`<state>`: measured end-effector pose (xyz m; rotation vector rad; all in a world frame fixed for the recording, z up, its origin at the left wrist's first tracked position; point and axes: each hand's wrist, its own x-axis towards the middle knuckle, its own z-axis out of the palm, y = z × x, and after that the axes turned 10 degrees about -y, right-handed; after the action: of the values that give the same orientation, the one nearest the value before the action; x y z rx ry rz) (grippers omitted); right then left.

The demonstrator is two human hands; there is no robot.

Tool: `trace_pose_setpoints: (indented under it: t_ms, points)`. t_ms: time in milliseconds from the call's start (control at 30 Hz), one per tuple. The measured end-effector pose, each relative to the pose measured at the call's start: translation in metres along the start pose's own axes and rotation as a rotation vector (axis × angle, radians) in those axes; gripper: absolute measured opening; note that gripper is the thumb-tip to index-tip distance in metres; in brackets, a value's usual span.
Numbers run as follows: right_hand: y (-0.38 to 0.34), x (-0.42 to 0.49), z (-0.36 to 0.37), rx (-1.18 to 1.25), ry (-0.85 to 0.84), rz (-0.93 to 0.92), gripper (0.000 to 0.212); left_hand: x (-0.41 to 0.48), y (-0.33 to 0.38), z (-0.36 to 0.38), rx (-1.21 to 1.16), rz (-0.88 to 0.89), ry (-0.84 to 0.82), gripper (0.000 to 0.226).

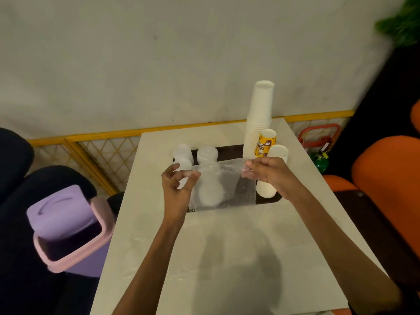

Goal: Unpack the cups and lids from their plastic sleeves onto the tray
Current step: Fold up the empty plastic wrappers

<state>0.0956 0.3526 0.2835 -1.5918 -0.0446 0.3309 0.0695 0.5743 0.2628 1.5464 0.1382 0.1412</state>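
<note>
Head view, looking down at a white bench (227,246) against a pale wall (159,64). Both hands are raised over the bench and hold a clear plastic sleeve (227,185) stretched flat between them. The left hand (179,183) pinches its upper left corner between thumb and fingertips. The right hand (266,173) pinches the upper right corner, with its other fingers curled.

The sleeve hangs in front of a dark tray (229,151) at the far end of the bench and blurs what lies behind it. Two stacks of clear lids (207,154) stand on the left of the tray; the lower part of one shows hazily through the plastic. On the right of the tray stands a tall stack of white cups (259,119). Just beside it are yellow printed cups (266,142) and a short white stack (276,155), which is partly hidden by the right hand.

Left of the bench sits a purple bin (68,230) with a pink rim, its lid tilted open. An orange chair (386,173) is on the right. A yellow lattice fence (91,151) runs along the foot of the wall. A green plant (404,23) shows in the top right corner.
</note>
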Motion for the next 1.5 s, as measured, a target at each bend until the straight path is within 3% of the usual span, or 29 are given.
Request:
trace_pose_setpoints:
  t_ms: [67, 167, 367, 467, 633, 767, 900, 1100, 1167, 1300, 1500]
  points:
    - [-0.006, -0.002, 0.001, -0.068, 0.024, -0.058, 0.006, 0.004, 0.006, -0.003, -0.006, 0.026, -0.047, 0.018]
    - [-0.014, -0.001, 0.002, -0.231, 0.105, -0.149, 0.009, 0.012, 0.019, -0.004, -0.034, 0.039, -0.115, 0.006]
    - [-0.021, 0.002, 0.001, -0.064, 0.005, -0.183, 0.034, 0.027, 0.039, 0.006, -0.139, 0.044, -0.116, 0.018]
    - [-0.017, 0.005, 0.002, -0.029, -0.01, -0.23, 0.022, 0.029, 0.041, 0.011, -0.132, 0.036, -0.11, 0.014]
    - [-0.021, 0.006, 0.001, 0.032, 0.046, -0.242, 0.022, 0.03, 0.043, 0.01, -0.128, 0.029, -0.216, 0.009]
    - [-0.023, 0.008, -0.004, 0.105, 0.071, -0.228, 0.025, 0.031, 0.038, 0.009, -0.124, 0.04, -0.25, 0.029]
    - [-0.024, 0.01, -0.005, 0.183, 0.048, -0.217, 0.02, 0.034, 0.038, 0.012, -0.167, 0.063, -0.224, 0.03]
    - [-0.003, 0.009, -0.003, 0.235, -0.083, -0.078, 0.05, 0.044, 0.039, 0.015, -0.215, 0.064, -0.158, 0.031]
    - [0.004, 0.009, -0.002, 0.156, -0.071, -0.052, 0.051, 0.045, 0.037, 0.015, -0.221, 0.046, -0.143, 0.036]
    - [0.006, 0.008, -0.006, 0.16, -0.069, -0.061, 0.032, 0.041, 0.031, 0.009, -0.244, -0.098, -0.245, 0.043]
    - [0.011, 0.007, -0.012, 0.165, -0.055, -0.042, 0.029, 0.031, 0.008, -0.002, -0.017, -0.255, -0.431, 0.023]
